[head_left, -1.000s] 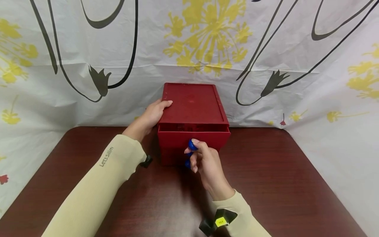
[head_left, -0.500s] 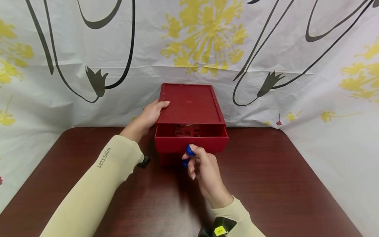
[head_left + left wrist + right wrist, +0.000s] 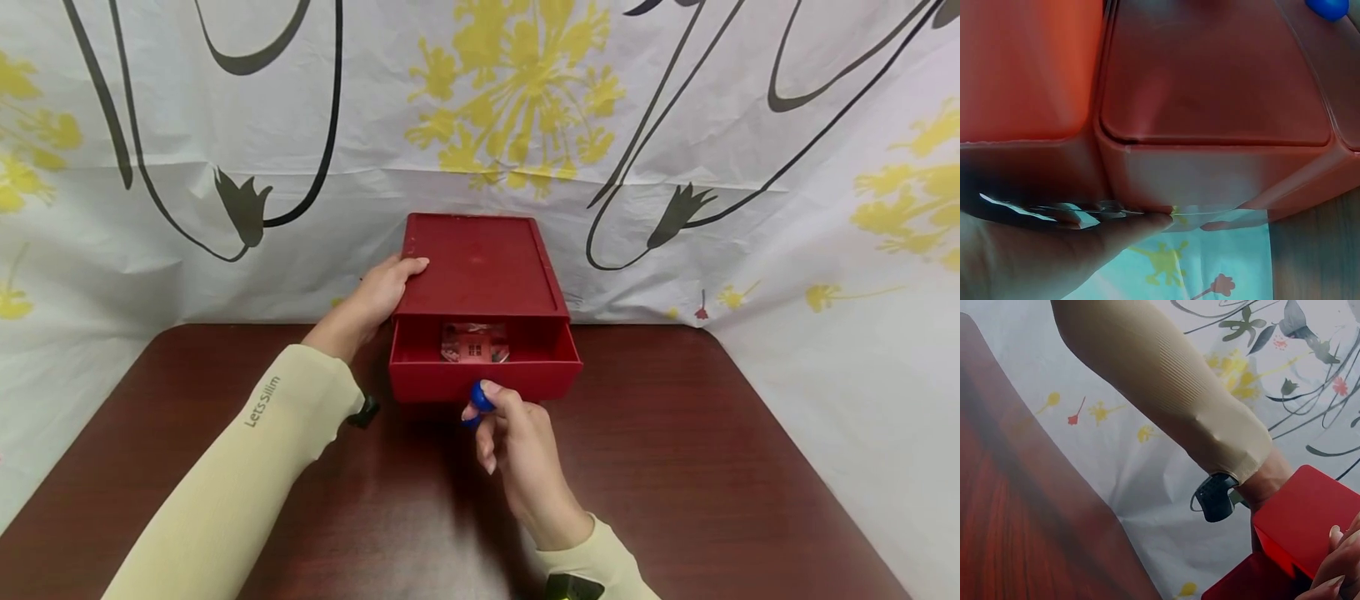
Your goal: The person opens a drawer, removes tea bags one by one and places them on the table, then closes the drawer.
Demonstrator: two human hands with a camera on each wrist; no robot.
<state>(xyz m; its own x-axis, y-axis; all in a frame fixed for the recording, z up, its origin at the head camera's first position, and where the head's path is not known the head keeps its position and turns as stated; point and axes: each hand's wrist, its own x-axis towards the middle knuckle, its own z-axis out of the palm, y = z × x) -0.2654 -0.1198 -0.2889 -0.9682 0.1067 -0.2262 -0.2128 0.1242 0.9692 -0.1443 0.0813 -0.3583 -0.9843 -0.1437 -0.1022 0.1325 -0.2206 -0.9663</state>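
A red drawer box (image 3: 476,267) stands on the dark wooden table. Its upper drawer (image 3: 420,382) is pulled partway out toward me, and a clear packet with reddish contents (image 3: 474,343) lies inside. My right hand (image 3: 521,458) pinches the blue round knob (image 3: 482,395) on that drawer's front between thumb and fingers. Just below, a second blue knob (image 3: 470,422) is partly hidden behind the fingers. My left hand (image 3: 381,290) rests on the box's left side, thumb over the top edge; in the left wrist view it lies along the red side wall (image 3: 1185,175).
The reddish-brown table (image 3: 675,450) runs out to both sides and toward me. A white cloth with yellow and grey flower prints (image 3: 480,187) hangs right behind the box and along both sides. Each forearm wears a cream sleeve (image 3: 247,467) with a black wrist camera.
The upper drawer has slid out toward me with my right hand on its knob, from a narrow gap to partway, uncovering the packet. My left hand has stayed on the box.
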